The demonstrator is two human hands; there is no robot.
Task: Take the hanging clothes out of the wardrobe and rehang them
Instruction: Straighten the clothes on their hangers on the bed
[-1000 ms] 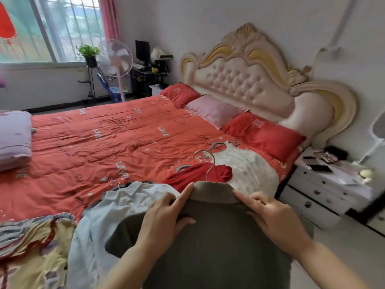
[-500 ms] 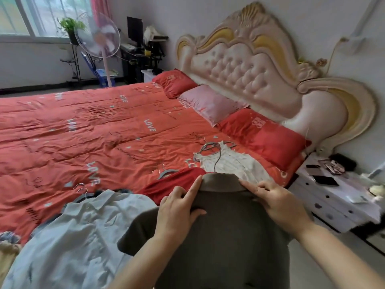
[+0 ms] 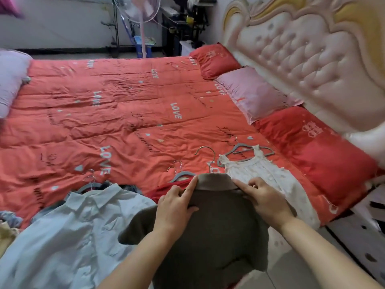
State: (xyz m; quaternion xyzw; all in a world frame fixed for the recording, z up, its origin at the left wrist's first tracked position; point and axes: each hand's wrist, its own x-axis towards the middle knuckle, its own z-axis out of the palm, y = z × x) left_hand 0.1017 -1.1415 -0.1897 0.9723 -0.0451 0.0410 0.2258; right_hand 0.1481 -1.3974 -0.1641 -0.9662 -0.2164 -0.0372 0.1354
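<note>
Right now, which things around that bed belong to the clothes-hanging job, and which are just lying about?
Job: olive-brown knitted top, gripped by left hand and right hand; pale blue collared shirt; white lace dress on grey hanger; red garment.
Lying about: pink satin pillow; red printed pillow; pink pedestal fan.

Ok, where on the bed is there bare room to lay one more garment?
Free: the wide middle of the red quilt, between the lilac pillow at left and the pillows by the headboard. Crowded: the near edge, where blue shirt, red garment, brown top (gripped by left hand and right hand) and white dress lie packed.
</note>
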